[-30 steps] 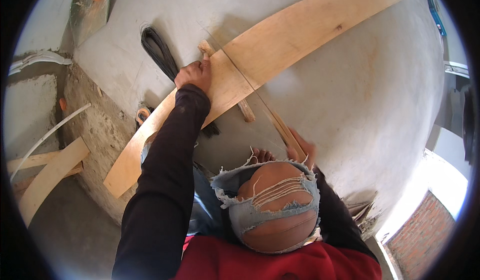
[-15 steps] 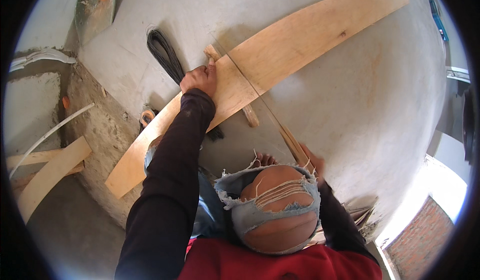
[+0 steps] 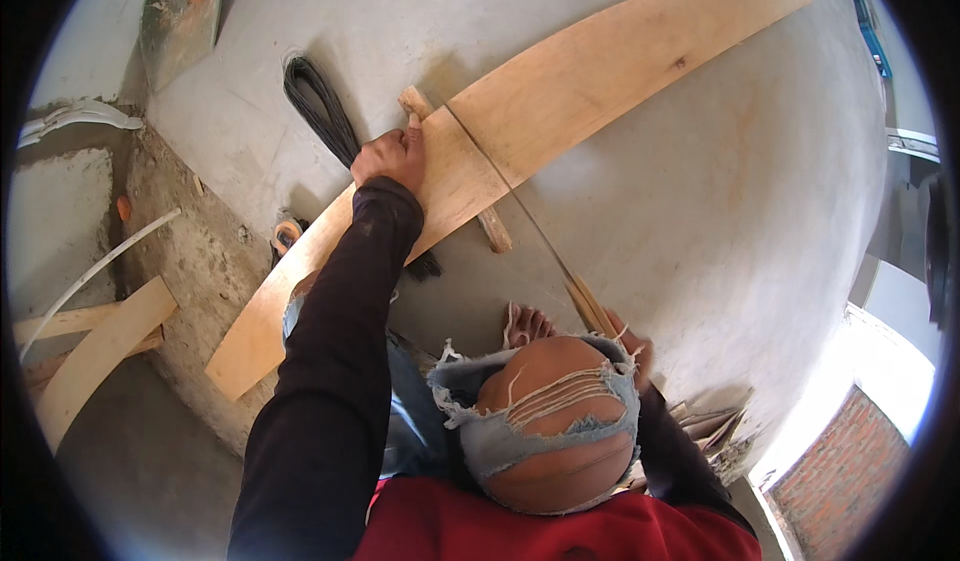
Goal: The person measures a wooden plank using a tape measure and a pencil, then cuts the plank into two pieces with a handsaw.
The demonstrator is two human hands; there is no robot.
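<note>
Plank: one long plywood plank (image 3: 560,111), pale, flat and thin, lying diagonally on the concrete slab (image 3: 700,221), low end at lower left past the slab's edge, high end at upper right.
Saw: one handsaw (image 3: 530,216), its thin blade on edge across the plank's width near mid-length; the handle end runs down behind the knee.
Batten: one short wooden batten (image 3: 492,229) under the plank, crossing it just beside the saw line; both ends stick out.
Left hand: left hand (image 3: 392,156) pressed flat on the plank's upper edge just left of the cut, fingers curled over the edge, pinning the board.
Right hand: right hand (image 3: 630,346) mostly hidden by the knee, closed around the saw's wooden handle.
Knee: one bent knee in torn denim (image 3: 545,411) in the foreground; one bare foot (image 3: 525,323) on the slab just beyond it.
Wire: one bundle of black wire (image 3: 318,111), looped, lying beside the plank's upper edge and passing under it.
Offcuts: two curved wooden strips (image 3: 95,346) on the lower floor at left, with one white pipe (image 3: 95,271) across them.
Edges: the slab's rough broken edge (image 3: 190,261) drops at left; the plank overhangs it.
Open room: bare slab spreads right of the cut, toward a blue tool (image 3: 868,33) at the far rim.
</note>
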